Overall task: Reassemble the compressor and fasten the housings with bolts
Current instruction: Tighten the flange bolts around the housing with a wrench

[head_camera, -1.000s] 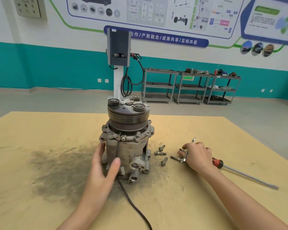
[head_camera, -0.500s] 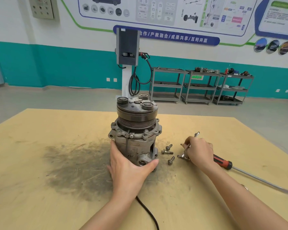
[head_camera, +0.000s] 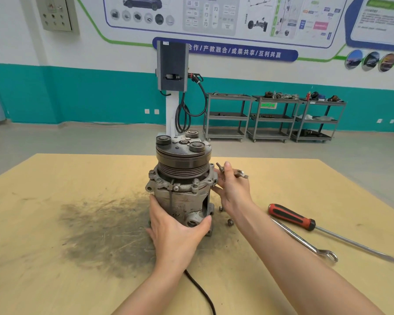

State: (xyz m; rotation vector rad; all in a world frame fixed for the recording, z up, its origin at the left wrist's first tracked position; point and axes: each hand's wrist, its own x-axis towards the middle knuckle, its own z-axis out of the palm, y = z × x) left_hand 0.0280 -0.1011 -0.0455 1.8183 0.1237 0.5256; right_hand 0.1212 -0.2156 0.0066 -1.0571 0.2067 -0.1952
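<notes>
The grey compressor [head_camera: 182, 178] stands upright in the middle of the wooden table [head_camera: 55, 223], its black pulley on top. My left hand [head_camera: 175, 230] grips the lower front of its housing. My right hand [head_camera: 233, 189] is raised against the right side of the upper flange and holds a bolt [head_camera: 220, 167] plus another small metal piece [head_camera: 241, 173] between its fingers. Two loose bolts [head_camera: 229, 222] lie on the table behind my right wrist, partly hidden.
A red-handled screwdriver [head_camera: 305, 221] and a combination wrench [head_camera: 305, 243] lie to the right of my right forearm. A black cable [head_camera: 200, 289] runs from the compressor toward me. A dark grease smear [head_camera: 105, 233] covers the table left of the compressor.
My right hand has lifted off the table with bolts and moved left and up to the compressor's flange. My left hand kept its grip on the lower housing.
</notes>
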